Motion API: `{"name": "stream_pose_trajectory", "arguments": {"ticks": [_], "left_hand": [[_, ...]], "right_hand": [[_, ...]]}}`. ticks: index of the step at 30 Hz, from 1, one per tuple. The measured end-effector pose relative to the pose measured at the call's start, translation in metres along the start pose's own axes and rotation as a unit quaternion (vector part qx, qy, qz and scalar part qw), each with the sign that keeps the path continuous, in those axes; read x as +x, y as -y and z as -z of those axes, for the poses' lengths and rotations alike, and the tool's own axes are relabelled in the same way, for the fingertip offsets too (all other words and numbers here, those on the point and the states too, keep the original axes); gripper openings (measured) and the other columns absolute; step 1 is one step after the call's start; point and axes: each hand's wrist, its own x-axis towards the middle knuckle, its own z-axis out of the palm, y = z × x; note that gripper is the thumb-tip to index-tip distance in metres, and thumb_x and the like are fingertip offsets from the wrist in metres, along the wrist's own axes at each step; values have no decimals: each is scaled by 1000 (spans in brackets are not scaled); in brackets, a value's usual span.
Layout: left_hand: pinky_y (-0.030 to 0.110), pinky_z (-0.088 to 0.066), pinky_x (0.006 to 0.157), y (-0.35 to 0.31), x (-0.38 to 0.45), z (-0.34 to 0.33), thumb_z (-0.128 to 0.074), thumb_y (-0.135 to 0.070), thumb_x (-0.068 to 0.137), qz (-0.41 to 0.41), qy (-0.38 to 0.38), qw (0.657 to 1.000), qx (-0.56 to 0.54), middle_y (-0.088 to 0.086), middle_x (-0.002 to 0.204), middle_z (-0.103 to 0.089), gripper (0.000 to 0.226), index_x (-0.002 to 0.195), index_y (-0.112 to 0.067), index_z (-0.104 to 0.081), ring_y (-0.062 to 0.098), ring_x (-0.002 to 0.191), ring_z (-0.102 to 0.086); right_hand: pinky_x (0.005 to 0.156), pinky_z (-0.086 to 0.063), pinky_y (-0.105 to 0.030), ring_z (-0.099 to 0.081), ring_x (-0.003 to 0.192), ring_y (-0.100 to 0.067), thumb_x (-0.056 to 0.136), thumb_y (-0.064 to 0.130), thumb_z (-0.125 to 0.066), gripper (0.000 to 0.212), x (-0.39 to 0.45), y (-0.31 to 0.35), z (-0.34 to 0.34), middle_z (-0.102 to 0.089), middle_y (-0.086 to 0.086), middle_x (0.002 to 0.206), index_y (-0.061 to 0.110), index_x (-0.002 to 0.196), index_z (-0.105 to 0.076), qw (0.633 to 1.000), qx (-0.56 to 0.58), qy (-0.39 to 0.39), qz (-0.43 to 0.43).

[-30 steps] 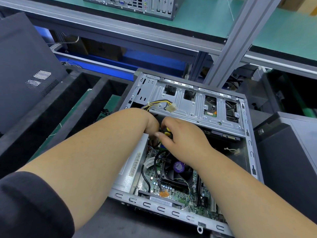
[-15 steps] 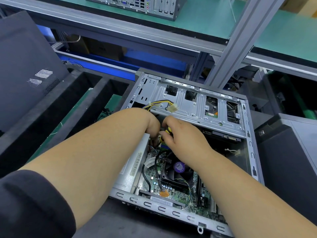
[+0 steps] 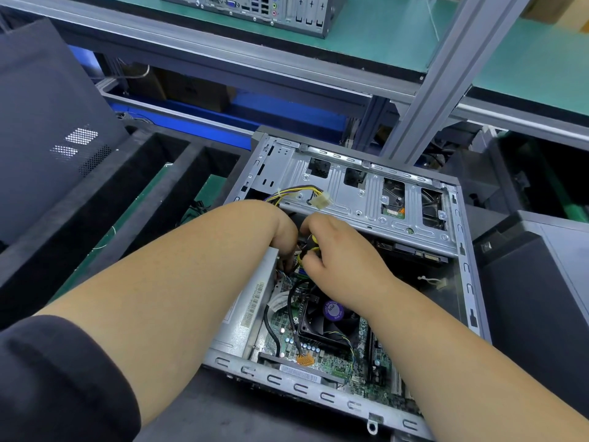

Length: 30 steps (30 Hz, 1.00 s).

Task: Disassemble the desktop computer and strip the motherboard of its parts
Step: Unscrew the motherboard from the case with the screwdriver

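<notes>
Purple fan sticker (image 3: 332, 311), lettering unreadable, lies just below the right hand (image 3: 338, 250) fingers pinching yellow cables (image 3: 314, 242); left hand (image 3: 280, 231) fingers hidden, cannot tell.

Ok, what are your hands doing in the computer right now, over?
Both hands, left hand and right hand, curled on yellow-and-black wire bundle inside open grey metal computer case. Green motherboard still fitted. Fingertips hidden.
</notes>
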Motion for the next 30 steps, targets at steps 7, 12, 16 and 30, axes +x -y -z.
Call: {"name": "stream_pose_trajectory", "arguments": {"ticks": [7,12,16,30], "left_hand": [[43,-43,103,-2,-6,3,-49,-13,98,4,15,999,-46,11,117,-61,28,121,-6,-62,28,111,-57],[42,-40,105,-4,-5,1,-50,-12,98,7,19,998,-51,16,115,-59,28,118,3,-61,27,105,-55],[34,-38,92,-2,-6,3,-41,-7,99,29,-20,998,-56,15,101,-47,13,98,-1,-53,27,93,-45],[44,-41,105,-4,-5,-1,-49,-14,99,15,15,992,-122,16,115,-59,30,124,1,-58,28,109,-56]], "right_hand": [[62,-42,-37,-54,82,-27,96,41,-51,24,-1,-2,-2,-58,2,89,20,107,-51,998,-56,-17,-1],[71,-45,-39,-49,94,-24,85,25,-56,22,0,-2,-1,-55,0,102,17,104,-50,1000,-23,-18,2],[60,-41,-36,-51,78,-25,92,52,-52,33,-1,-3,-1,-58,2,86,19,98,-51,996,-85,-26,0],[65,-45,-39,-54,87,-28,90,31,-56,25,0,-2,-2,-59,-1,98,18,110,-50,999,-34,-16,10]]}}
